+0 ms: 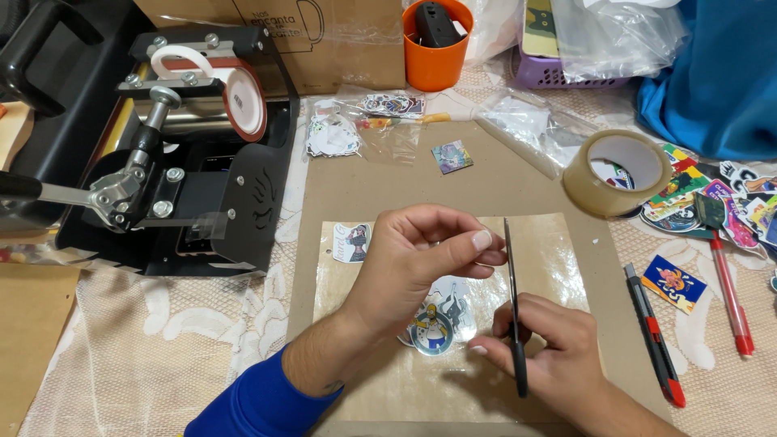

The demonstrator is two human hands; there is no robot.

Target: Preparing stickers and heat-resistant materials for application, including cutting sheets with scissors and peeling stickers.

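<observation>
My right hand (558,356) is closed around slim black-handled scissors (513,307), blades pointing away. Just left, my left hand (421,259) pinches a clear film strip (453,243) beside the blade, above round cut stickers (437,324) on a glossy sheet (550,267). Farther off sit a clear tape roll (619,172) and an orange plastic cup (437,48).

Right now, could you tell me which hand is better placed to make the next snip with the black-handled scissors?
Right, probably. The right hand holds the black-handled scissors, blades pointing up beside the left hand's fingertips. That hand seems to pinch something thin and clear above the round cartoon sticker.
</observation>
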